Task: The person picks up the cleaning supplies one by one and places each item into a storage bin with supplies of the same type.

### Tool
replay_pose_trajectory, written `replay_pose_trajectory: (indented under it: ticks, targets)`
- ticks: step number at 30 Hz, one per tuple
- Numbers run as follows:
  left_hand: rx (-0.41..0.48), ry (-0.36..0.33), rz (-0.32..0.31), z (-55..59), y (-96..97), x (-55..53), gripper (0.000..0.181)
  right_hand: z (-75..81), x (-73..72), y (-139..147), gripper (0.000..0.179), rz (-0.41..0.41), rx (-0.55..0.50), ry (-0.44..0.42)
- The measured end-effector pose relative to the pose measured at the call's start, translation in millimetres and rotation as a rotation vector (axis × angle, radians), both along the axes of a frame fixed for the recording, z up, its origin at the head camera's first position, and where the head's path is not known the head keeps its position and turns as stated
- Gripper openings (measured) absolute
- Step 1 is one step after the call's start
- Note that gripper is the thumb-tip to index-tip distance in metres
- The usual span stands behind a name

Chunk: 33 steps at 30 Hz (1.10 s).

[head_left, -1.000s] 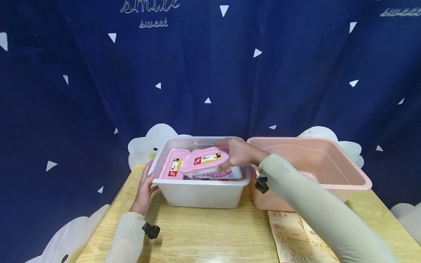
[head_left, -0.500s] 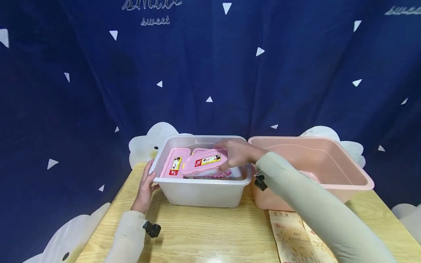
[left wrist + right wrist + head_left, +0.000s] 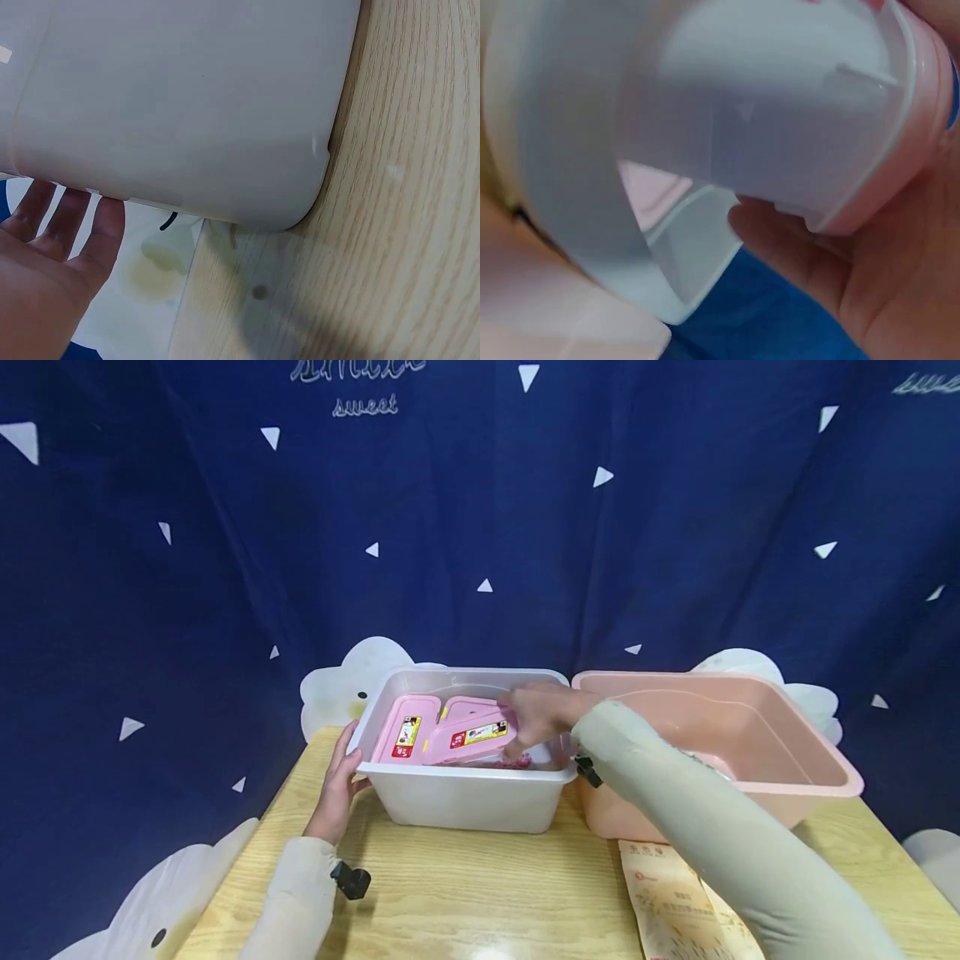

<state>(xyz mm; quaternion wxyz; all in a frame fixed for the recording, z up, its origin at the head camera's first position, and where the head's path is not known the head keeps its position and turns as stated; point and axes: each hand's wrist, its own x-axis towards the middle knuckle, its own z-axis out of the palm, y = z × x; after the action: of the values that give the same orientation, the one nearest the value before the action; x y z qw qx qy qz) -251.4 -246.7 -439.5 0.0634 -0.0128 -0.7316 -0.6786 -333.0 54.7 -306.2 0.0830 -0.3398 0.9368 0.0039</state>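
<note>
My right hand (image 3: 543, 714) reaches into the white bin (image 3: 465, 802) and grips a plastic storage box with a pink lid (image 3: 468, 737). In the right wrist view the same storage box (image 3: 780, 142) shows its translucent body, the thumb and fingers on either side of its pink end. It tilts over a flower-printed surface in the bin, its left end overlapping another pink-lidded box (image 3: 407, 731). A further pink lid (image 3: 461, 706) shows behind it. My left hand (image 3: 335, 793) touches the bin's left front corner, fingers extended against its outer wall in the left wrist view.
A peach-coloured bin (image 3: 720, 727) stands close to the right of the white one, with something pale inside. Printed paper sheets (image 3: 675, 893) lie before it on the wooden table (image 3: 480, 877), under my right forearm. A blue patterned curtain (image 3: 480, 510) hangs behind.
The held box has gone lower into the white bin with my right hand, and less of the flower print shows below it. My left hand stays at the bin's corner.
</note>
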Motion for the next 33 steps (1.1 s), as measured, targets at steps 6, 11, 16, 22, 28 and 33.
replay_pose_trajectory:
  ticks: [6,11,16,22,28,33]
  targets:
    - [0.009,-0.002,-0.001,0.4,1.0,1.0,0.048,-11.4,-4.6,7,0.072,0.009,-0.084,-0.032]
    - [-0.008,0.007,0.011,0.6,-2.6,-0.5,0.047,-14.1,-9.4,11,0.071,0.017,-0.182,-0.086]
    - [0.005,-0.001,0.012,-2.2,-4.2,-2.2,0.047,-14.8,-12.2,10,0.069,0.024,-0.193,-0.107]
    - [-0.001,0.000,0.012,-3.5,-3.0,-1.9,0.049,-22.4,-12.3,6,0.068,-0.009,-0.219,-0.173]
    - [-0.002,-0.004,0.005,-3.5,-2.1,-3.3,0.047,-31.5,-10.6,9,0.068,-0.051,-0.223,-0.201]
    - [-0.004,0.006,-0.003,-4.0,-1.2,-3.1,0.047,-36.5,-10.2,12,0.078,-0.085,-0.229,-0.235]
